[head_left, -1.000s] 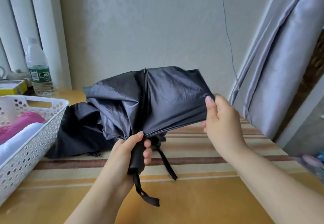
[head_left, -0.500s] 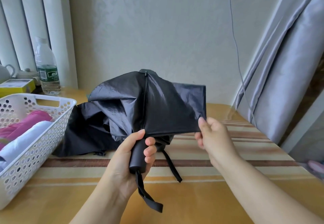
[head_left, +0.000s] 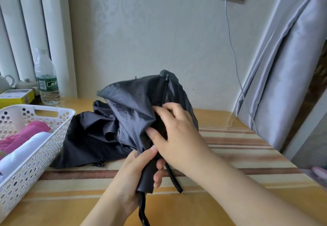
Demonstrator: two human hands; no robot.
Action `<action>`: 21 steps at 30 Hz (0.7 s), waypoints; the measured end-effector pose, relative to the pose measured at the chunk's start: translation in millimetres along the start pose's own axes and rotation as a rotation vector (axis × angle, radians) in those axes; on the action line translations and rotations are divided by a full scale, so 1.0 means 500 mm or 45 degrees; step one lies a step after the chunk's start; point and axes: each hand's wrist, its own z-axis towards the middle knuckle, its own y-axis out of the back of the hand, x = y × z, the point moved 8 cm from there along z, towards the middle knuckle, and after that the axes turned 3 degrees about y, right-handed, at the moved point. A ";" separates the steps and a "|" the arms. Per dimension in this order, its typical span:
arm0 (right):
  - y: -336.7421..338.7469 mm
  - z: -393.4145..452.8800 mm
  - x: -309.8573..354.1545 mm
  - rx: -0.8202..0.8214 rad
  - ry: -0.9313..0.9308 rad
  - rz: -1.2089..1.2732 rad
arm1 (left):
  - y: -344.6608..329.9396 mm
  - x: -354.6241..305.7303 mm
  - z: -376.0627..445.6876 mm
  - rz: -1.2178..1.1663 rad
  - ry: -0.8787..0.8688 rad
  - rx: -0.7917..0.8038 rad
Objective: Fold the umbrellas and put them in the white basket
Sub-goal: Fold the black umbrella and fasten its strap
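Both hands grasping black umbrella [head_left: 134, 105], left hand [head_left: 134, 171] wrapping handle, right hand [head_left: 175, 133] hiding shaft.

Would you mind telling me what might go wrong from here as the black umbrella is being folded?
The canopy of the black umbrella is still loosely bunched, so pleats may fold unevenly under the right hand. The dangling strap could get trapped in the wrap near the left hand. The white basket already holds a pink umbrella and a white umbrella, so a bulky roll may fit poorly.
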 end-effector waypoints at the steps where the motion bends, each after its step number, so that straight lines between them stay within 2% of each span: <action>1: -0.012 0.000 -0.008 0.025 -0.079 0.011 | -0.001 0.000 -0.001 0.031 -0.008 -0.012; 3: -0.033 -0.005 -0.022 0.128 -0.155 0.126 | 0.003 -0.001 -0.001 0.060 -0.012 -0.049; 5: -0.050 -0.010 -0.021 0.308 -0.135 0.186 | 0.015 -0.001 0.000 0.074 -0.007 -0.091; 6: -0.046 -0.008 -0.021 0.326 -0.104 0.175 | 0.019 -0.001 0.001 0.073 -0.005 -0.098; 7: -0.025 -0.002 -0.025 0.230 -0.065 0.167 | 0.022 -0.001 0.001 0.073 -0.005 -0.090; 8: 0.012 0.007 -0.037 0.028 -0.059 0.190 | 0.023 0.000 0.002 0.076 -0.001 -0.075; 10: 0.099 0.027 -0.084 -0.384 -0.177 0.260 | 0.021 0.001 0.001 0.096 0.004 -0.016; 11: 0.126 0.042 -0.112 -0.454 -0.267 0.272 | 0.019 0.002 0.001 0.109 0.000 0.022; 15: 0.141 0.105 -0.178 -0.180 -0.503 0.342 | 0.006 0.013 0.000 0.178 0.009 0.152; 18: 0.148 0.120 -0.183 -0.226 -0.518 0.512 | -0.002 0.013 -0.002 0.223 0.012 0.185; 21: 0.149 0.125 -0.188 -0.263 -0.510 0.558 | 0.005 0.013 0.001 0.289 0.016 0.119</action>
